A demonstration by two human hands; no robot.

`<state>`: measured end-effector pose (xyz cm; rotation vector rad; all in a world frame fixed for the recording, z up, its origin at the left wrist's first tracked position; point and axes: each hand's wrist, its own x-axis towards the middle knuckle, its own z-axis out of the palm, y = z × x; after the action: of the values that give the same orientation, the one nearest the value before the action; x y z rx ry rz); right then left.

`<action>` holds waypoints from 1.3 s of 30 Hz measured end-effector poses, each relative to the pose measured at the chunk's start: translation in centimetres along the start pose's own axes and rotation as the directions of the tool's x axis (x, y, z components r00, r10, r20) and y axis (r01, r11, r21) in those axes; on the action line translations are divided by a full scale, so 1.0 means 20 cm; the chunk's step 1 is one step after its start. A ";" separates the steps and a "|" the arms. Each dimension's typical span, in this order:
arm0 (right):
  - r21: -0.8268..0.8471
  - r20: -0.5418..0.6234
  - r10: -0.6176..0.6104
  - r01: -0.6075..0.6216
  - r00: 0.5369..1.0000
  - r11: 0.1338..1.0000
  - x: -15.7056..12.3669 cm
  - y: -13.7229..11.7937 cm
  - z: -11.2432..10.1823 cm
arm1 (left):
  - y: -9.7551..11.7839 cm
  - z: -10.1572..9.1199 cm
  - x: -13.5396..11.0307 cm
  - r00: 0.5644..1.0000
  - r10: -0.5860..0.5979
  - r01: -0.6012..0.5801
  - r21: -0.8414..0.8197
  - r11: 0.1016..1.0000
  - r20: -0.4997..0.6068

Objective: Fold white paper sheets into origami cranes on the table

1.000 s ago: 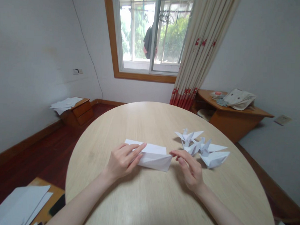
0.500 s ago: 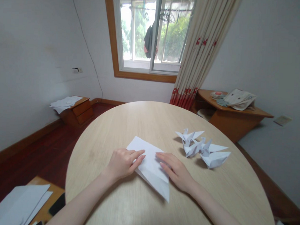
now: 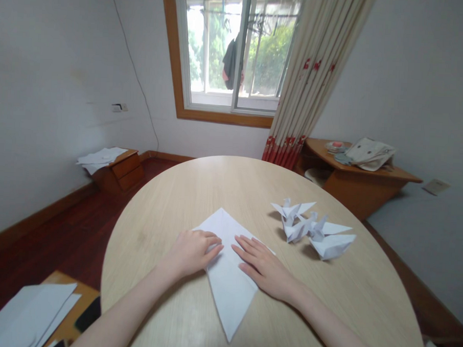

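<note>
A white sheet of folded paper lies on the round wooden table, kite-shaped, with a long point toward me and a blunter corner away from me. My left hand rests on its left side, fingers stretched out and slightly bent. On the right side my right hand lies flat, fingers spread over the paper. Both palms hide parts of the side edges. Right of the paper stand several white folded paper cranes, close together and apart from my hands.
More white paper lies on a low wooden surface at the lower left, beside a dark object. A small drawer cabinet with papers stands at the far left. A corner desk holds a cloth bag at the right.
The paper has turned, its near point swinging left and toward me, and it now lies flatter and wider. My right hand has shifted slightly left and spread flat; the left hand stays nearly in place.
</note>
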<state>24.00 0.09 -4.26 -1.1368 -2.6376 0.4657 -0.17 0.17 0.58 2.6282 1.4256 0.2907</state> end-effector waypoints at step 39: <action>0.033 0.055 -0.085 0.083 0.995 0.996 -0.05 -0.04 -0.09 | -0.15 0.23 0.03 0.972 0.125 -0.086 -0.194 0.977 0.198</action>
<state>24.68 -0.79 -2.37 -1.0139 -2.7039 0.5272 -1.29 2.14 -4.58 2.5028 1.1375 0.1433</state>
